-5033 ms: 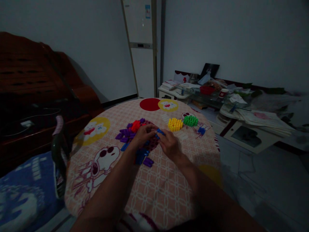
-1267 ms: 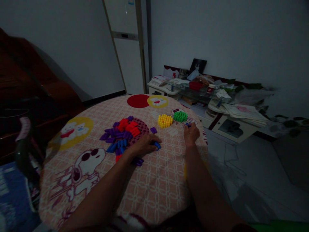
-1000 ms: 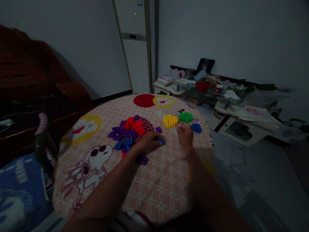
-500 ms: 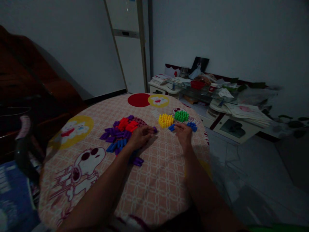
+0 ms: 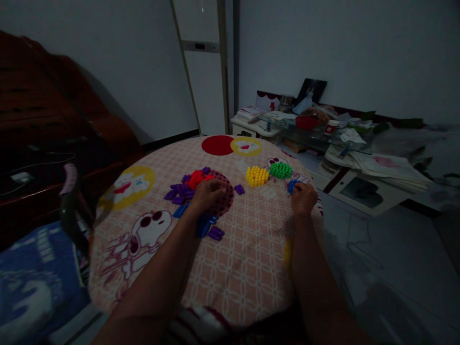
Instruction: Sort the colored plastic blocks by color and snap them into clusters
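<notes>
On the patterned tablecloth, my right hand [image 5: 304,197] pinches at the blue cluster [image 5: 292,186] of upright pieces. A blue plastic block appears to be in its fingertips, mostly hidden by the fingers. My left hand [image 5: 210,194] hovers by the loose pile, fingers loosely stretched with nothing visible in them. It partly covers red blocks [image 5: 196,179]. Purple blocks [image 5: 178,192] lie left of it, and more blue blocks [image 5: 205,225] lie below, partly behind the forearm. A small purple pair [image 5: 239,189] sits apart, right of the hand.
A yellow cluster [image 5: 257,176] and a green cluster [image 5: 281,170] stand near the right hand. The round table [image 5: 244,268] carries a printed cloth. Beyond it is a cluttered glass-topped cabinet [image 5: 323,136]. A wooden bench [image 5: 64,105] is at the left.
My right hand has moved right, carrying the blue block to the blue cluster. My left hand has let go of the purple pair and drawn back left over the pile. The view has shifted slightly.
</notes>
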Demonstrator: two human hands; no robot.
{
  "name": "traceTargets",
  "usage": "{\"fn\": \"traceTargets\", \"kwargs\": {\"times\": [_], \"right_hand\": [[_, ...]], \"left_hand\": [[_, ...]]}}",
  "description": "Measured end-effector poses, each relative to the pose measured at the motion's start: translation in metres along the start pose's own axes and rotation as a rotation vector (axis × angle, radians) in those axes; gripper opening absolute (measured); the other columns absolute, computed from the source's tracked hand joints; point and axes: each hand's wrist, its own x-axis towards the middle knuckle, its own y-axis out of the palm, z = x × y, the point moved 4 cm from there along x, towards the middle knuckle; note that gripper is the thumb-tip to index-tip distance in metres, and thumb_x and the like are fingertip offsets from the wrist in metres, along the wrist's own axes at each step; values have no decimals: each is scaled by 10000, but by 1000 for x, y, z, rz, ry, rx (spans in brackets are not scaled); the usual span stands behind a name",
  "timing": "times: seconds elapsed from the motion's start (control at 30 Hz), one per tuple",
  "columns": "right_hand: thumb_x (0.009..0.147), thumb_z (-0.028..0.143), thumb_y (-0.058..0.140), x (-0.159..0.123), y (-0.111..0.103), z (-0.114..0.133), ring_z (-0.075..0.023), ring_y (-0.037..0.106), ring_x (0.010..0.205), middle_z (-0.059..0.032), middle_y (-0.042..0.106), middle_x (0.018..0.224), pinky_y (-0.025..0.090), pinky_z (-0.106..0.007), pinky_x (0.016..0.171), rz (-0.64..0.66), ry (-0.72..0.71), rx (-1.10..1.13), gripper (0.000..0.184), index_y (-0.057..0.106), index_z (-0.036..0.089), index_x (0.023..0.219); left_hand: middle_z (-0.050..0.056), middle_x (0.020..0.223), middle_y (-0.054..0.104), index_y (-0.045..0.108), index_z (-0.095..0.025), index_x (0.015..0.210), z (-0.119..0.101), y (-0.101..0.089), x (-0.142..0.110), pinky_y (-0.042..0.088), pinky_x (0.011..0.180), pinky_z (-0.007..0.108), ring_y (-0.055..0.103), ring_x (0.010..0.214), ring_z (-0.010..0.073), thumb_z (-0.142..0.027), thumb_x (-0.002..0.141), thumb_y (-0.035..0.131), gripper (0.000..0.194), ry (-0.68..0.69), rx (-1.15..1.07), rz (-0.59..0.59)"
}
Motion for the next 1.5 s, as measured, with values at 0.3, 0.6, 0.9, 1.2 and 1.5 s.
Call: {"fn": "traceTargets", "kwargs": {"times": [0.3, 0.6, 0.9, 1.2, 1.5], "right_hand": [[804, 278, 525, -8, 1, 15, -272, 611, 833, -137, 690, 861, 468, -402, 804, -122, -35, 90, 216, 711, 175, 841], [826, 371, 515, -24, 23, 45, -239, 652, 707, -98, 719, 779, 510, -369, 706, 38, -136, 314, 231, 672, 202, 806], [809, 372, 527, -27, 25, 47, -238, 651, 692, -96, 721, 756, 500, -362, 698, 75, -110, 317, 241, 687, 192, 802], [840, 290, 600, -59, 39, 96, -200, 696, 791, -78, 747, 907, 540, -311, 744, 467, -233, 592, 208, 755, 180, 924], [860, 239, 733, -91, 50, 132, -258, 652, 1113, -115, 666, 1251, 533, -404, 959, 682, -618, 591, 528, 611, 247, 1374]], "left_hand": [[19, 631, 679, 744, -156, 801, 16, -83, -8, 452, 564, 249, 613, 596, 167, -371, 642, 738, 267, -133, 172, -171], [19, 431, 593, 716, -194, 619, 32, -132, -51, 321, 373, 221, 477, 341, 130, -355, 645, 758, 168, -407, 470, 233], [28, 736, 724, 769, -204, 801, 7, -61, -21, 470, 624, 267, 642, 661, 196, -246, 574, 818, 236, -143, 499, 290], [7, 744, 682, 731, -135, 1051, 1, 9, -14, 486, 591, 249, 623, 628, 147, -241, 734, 656, 342, -51, 22, 291], [17, 753, 674, 708, -111, 1014, 5, 23, -12, 476, 595, 236, 621, 666, 150, -285, 718, 716, 343, 12, -88, 267]]}}
